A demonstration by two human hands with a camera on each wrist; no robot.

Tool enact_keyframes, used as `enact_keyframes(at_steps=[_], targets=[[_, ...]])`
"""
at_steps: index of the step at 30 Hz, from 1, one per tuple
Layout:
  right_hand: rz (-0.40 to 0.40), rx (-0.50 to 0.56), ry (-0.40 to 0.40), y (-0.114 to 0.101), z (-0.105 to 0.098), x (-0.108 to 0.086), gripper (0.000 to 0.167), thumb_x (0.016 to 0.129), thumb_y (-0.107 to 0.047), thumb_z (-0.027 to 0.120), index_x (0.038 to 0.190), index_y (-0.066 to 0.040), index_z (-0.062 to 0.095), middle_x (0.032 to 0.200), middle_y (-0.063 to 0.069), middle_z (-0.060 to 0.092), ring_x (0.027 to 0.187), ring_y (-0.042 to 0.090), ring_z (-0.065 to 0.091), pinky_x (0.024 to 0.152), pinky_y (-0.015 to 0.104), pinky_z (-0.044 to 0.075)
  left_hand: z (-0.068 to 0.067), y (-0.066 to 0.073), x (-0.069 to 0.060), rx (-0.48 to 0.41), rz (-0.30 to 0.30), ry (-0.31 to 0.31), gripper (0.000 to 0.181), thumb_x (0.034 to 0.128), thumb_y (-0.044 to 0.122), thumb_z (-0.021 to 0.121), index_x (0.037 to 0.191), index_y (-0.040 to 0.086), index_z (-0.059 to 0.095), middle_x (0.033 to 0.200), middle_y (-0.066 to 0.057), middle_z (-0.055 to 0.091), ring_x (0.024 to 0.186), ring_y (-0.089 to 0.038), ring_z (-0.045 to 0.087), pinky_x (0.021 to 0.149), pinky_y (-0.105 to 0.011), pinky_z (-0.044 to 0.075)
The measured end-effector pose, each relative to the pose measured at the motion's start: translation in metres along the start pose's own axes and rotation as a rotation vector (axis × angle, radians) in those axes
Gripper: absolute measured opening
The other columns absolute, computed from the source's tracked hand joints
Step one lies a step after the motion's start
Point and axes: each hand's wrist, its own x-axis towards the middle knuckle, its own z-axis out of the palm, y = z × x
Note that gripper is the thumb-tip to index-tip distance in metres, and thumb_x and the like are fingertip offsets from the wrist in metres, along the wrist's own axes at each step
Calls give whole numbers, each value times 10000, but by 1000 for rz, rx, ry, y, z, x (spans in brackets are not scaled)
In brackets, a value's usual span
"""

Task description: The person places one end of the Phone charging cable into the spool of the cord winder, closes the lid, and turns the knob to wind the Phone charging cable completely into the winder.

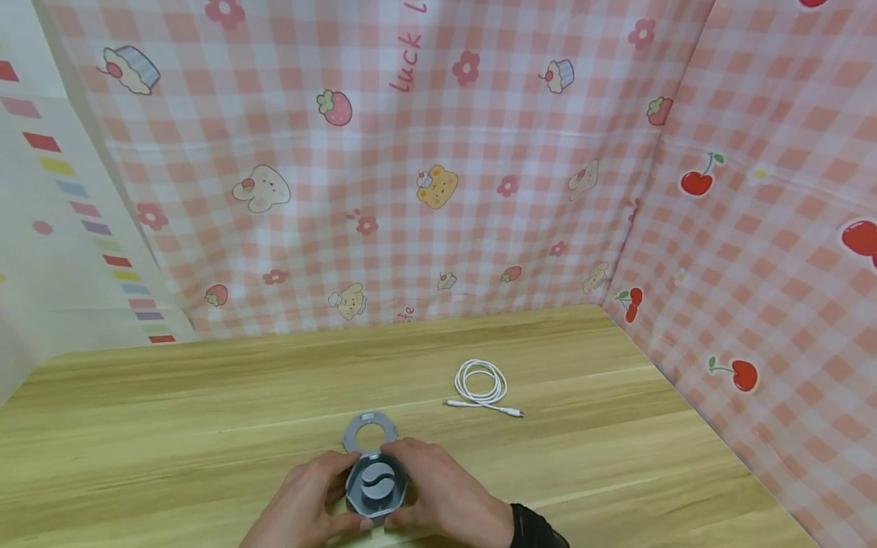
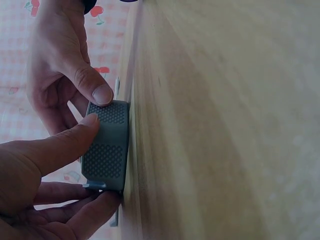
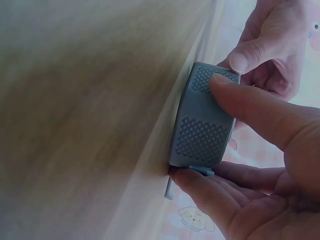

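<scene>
A grey many-sided case (image 1: pixel 377 498) stands on the table near its front edge, its ring-shaped lid (image 1: pixel 352 435) swung open on the far side. Inside shows a round core with an S-shaped groove. My left hand (image 1: pixel 304 498) grips the case from the left and my right hand (image 1: pixel 445 491) from the right, thumbs at the near side, fingers toward the hinge. In the left wrist view the textured side wall (image 2: pixel 104 160) is between the thumb and fingers of the left hand (image 2: pixel 45 185). The right wrist view shows the right hand (image 3: pixel 270 150) pinching the same case (image 3: pixel 200 137).
A coiled white cable (image 1: pixel 503 390) with a connector at each end lies on the wooden table (image 1: pixel 205 426), behind and to the right of the case. Pink checked cloth (image 1: pixel 384 152) hangs at the back and right, with white cloth at the left.
</scene>
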Motion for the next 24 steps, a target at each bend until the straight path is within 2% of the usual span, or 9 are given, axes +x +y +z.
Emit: enact_keyframes(at_steps=[5, 8, 11, 13, 15, 18, 19, 21, 24], targets=[[0, -30, 0, -1, -2, -1, 641, 685, -285, 873, 1235, -168, 565, 1103, -98, 630, 996, -8, 551, 869, 191, 471, 0, 1, 0, -23, -28, -6, 668, 631, 382, 880, 1189, 116, 626, 1116, -15, 675, 1044, -202, 627, 885, -481, 520], [3, -68, 7, -2, -6, -5, 698, 694, -401, 849, 1273, -153, 551, 1105, -92, 617, 995, 6, 547, 863, 197, 479, -1, 3, -1, -13, -59, -3, 818, 607, 416, 883, 1272, 55, 570, 1160, -85, 660, 1072, -257, 623, 907, -515, 503], [20, -95, 20, -1, -18, -11, 806, 716, -511, 795, 1357, -123, 498, 1192, -43, 602, 1079, 75, 561, 921, 272, 499, -6, 9, -2, 10, -115, 25, 973, 603, 475, 861, 1381, 37, 475, 1257, -137, 614, 1148, -314, 587, 949, -555, 473], [38, -91, 36, 2, -30, -14, 858, 737, -539, 764, 1406, -102, 453, 1288, 12, 577, 1175, 149, 548, 984, 351, 486, -11, 14, -2, 48, -123, 66, 990, 648, 518, 818, 1431, 60, 422, 1321, -146, 576, 1200, -339, 550, 971, -572, 454], [45, -74, 66, 7, -42, -16, 824, 764, -519, 750, 1408, -100, 452, 1335, 40, 561, 1206, 193, 546, 993, 394, 483, -16, 20, 0, 75, -86, 121, 893, 737, 536, 749, 1443, 102, 417, 1371, -123, 546, 1245, -342, 520, 993, -572, 440], [2, -86, 147, 19, -57, -17, 692, 808, -420, 750, 1361, -86, 504, 1321, 62, 584, 1165, 208, 579, 959, 392, 502, -21, 29, 9, 149, 28, 191, 676, 860, 458, 675, 1404, 111, 472, 1378, -91, 548, 1265, -321, 515, 1009, -542, 442], [-18, -102, 183, 24, -61, -17, 646, 812, -381, 756, 1336, -80, 529, 1296, 65, 604, 1142, 206, 594, 947, 386, 507, -22, 33, 14, 165, 61, 198, 609, 887, 409, 663, 1388, 109, 490, 1375, -84, 553, 1272, -311, 514, 1018, -531, 440], [-62, -162, 251, 36, -67, -15, 555, 811, -303, 769, 1273, -61, 577, 1211, 66, 649, 1064, 196, 627, 897, 366, 526, -23, 41, 28, 206, 124, 181, 507, 907, 315, 661, 1347, 99, 530, 1344, -79, 578, 1249, -295, 539, 1007, -501, 459], [-83, -248, 321, 56, -72, -14, 450, 790, -220, 790, 1175, -47, 632, 1117, 65, 684, 1022, 206, 648, 873, 368, 533, -21, 51, 54, 263, 189, 104, 432, 902, 240, 673, 1289, 75, 577, 1275, -92, 622, 1181, -281, 589, 972, -461, 491]])
